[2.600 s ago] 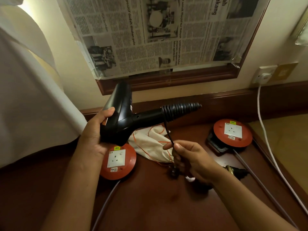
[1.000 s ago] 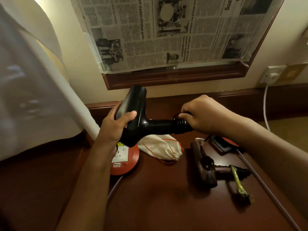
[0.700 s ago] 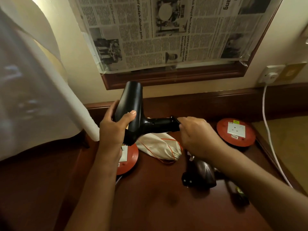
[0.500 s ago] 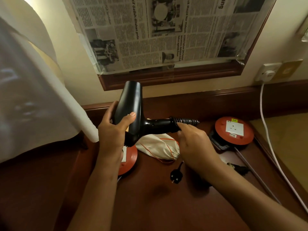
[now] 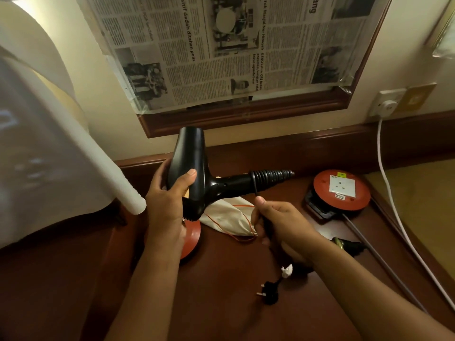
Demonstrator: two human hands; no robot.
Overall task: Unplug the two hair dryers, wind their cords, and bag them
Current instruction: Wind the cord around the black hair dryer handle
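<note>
Head camera: two bare hands hold a glossy black plastic hair dryer (image 5: 194,168) above a dark wooden desk (image 5: 221,316).

Left hand (image 5: 170,205) clasps the dryer's barrel, its handle pointing right; right hand (image 5: 283,225) pinches the thin black cord (image 5: 256,190), already looped around the ribbed handle end; its black plug (image 5: 269,292) lies on the desk; a cream cloth drawstring bag (image 5: 229,217) lies beneath the dryer; a round red extension reel (image 5: 342,190) sits right.

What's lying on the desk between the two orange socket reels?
In the head view, a cream cloth bag with an orange drawstring lies between the left reel and right reel, with the right hand over its end.
</note>
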